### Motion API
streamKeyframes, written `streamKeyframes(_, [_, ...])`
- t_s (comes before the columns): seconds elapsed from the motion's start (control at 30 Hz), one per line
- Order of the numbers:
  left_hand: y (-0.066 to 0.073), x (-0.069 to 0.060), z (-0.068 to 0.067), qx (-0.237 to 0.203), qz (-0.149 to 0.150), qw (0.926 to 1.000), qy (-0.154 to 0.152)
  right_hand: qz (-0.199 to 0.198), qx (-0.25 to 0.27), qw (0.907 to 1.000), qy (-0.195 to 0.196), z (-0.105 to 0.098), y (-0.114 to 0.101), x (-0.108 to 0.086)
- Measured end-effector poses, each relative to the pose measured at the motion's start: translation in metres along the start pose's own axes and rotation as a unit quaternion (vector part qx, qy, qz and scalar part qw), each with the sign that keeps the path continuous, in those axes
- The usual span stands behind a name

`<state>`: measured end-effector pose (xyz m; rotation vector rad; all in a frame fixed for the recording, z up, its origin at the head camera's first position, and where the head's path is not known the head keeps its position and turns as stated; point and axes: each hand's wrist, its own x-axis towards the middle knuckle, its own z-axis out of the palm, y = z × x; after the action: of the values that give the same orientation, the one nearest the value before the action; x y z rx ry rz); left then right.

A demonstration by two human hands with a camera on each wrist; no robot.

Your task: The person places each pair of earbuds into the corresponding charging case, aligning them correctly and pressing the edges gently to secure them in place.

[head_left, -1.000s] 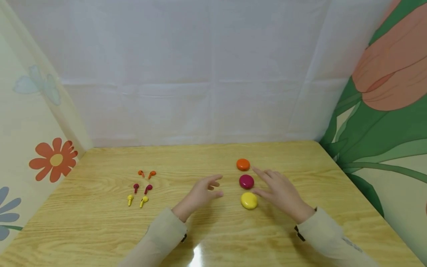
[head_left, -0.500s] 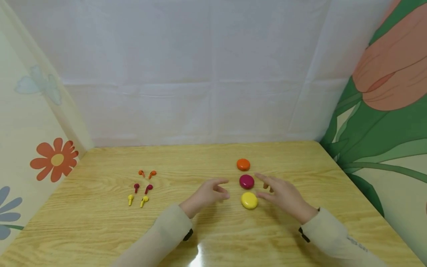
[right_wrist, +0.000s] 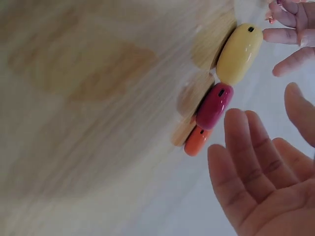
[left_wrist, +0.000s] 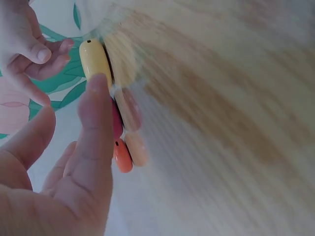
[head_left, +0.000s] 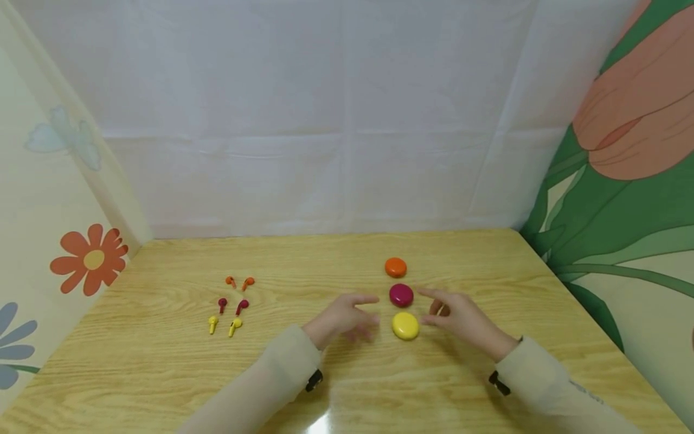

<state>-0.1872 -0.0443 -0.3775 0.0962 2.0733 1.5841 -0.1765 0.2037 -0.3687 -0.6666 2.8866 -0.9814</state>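
Note:
Three glossy, rounded earbud cases stand in a column right of the table's middle: orange (head_left: 396,267) at the back, magenta (head_left: 401,295) between, yellow (head_left: 405,325) in front. My left hand (head_left: 347,316) is just left of the yellow case, thumb and fingers spread, holding nothing. On the other side my right hand (head_left: 461,313) hovers by the yellow and magenta cases, its fingers relaxed around nothing. In the right wrist view a small dark port shows on the yellow case (right_wrist: 239,54). Part of the magenta case (left_wrist: 117,120) is hidden behind a left finger in the left wrist view.
Loose earbuds lie in pairs on the left of the wooden table (head_left: 162,361): orange (head_left: 247,283), magenta (head_left: 241,306) and yellow (head_left: 235,327). A white cloth (head_left: 347,120) hangs behind the table. Printed floral panels stand at both sides.
My left hand has moved right, closer to the yellow case, and its fingers have spread. My right hand has drawn slightly right and down. The cases and earbuds have stayed put.

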Motion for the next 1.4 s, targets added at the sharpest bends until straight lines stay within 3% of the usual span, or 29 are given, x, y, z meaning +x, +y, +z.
streamKeyframes(0.33, [0.001,0.003,0.009,-0.042,-0.033,0.9986,-0.002,0.045,0.089,0.9947,-0.026,0.001,0.006,0.000])
streamKeyframes(0.6, [-0.003,0.009,0.014,-0.073,-0.046,0.9961,-0.021,0.046,0.138,0.9882,-0.049,0.002,0.011,0.001])
streamKeyframes(0.97, [-0.004,0.012,0.021,-0.090,-0.075,0.9928,-0.024,0.074,0.211,0.9695,-0.101,0.006,0.017,0.002])
streamKeyframes(1.2, [-0.005,0.015,0.026,-0.104,-0.098,0.9895,-0.017,0.076,0.236,0.9625,-0.110,0.011,0.018,0.003])
streamKeyframes(1.4, [-0.005,0.017,0.028,-0.109,-0.100,0.9888,-0.022,0.090,0.243,0.9591,-0.113,0.015,0.015,0.003])
